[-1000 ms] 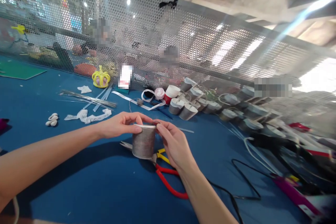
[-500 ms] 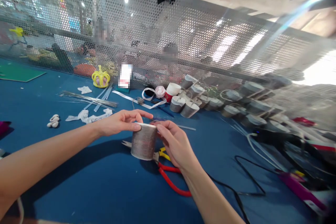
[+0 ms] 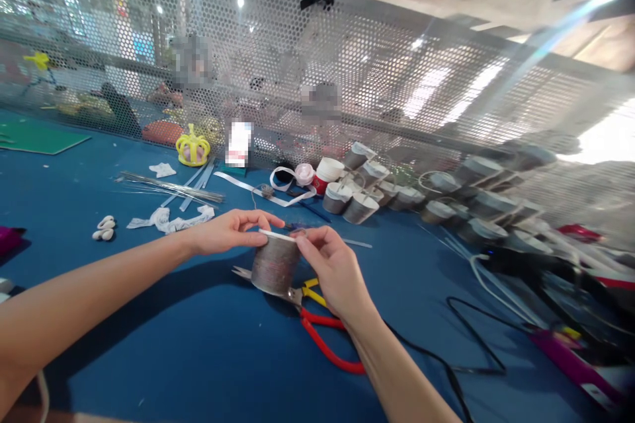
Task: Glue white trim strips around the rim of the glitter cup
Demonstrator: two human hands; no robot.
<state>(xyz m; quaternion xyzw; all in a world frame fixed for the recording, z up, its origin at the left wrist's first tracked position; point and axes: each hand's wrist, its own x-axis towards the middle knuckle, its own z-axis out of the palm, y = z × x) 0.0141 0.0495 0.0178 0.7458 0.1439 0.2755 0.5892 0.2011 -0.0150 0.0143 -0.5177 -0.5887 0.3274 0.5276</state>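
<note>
Between my hands is a small cup (image 3: pixel 276 268) wrapped in grey-brown cord, with a white rim, slightly tilted above the blue table. At the rim's left side, my left hand (image 3: pixel 237 231) pinches it between thumb and fingers. My right hand (image 3: pixel 330 264) grips the rim's right side with thumb and fingertips. Under and behind the cup lie scissors with red handles (image 3: pixel 330 347), their blades partly hidden by it. A yellow-handled tool (image 3: pixel 313 292) lies beside them, partly covered by my right hand.
Similar wrapped cups (image 3: pixel 361 207) are piled at the back right by a perforated metal screen (image 3: pixel 278 33). Thin metal wires (image 3: pixel 173 186), white scraps (image 3: pixel 161 218) and a yellow crown-like piece (image 3: pixel 192 147) lie left. A black cable (image 3: pixel 476 304) and purple tool (image 3: pixel 570 363) are right.
The cup has lifted slightly and tilted, its base shifting up and showing more of the scissors. Both hands keep hold of its rim. The view has shifted a little.
</note>
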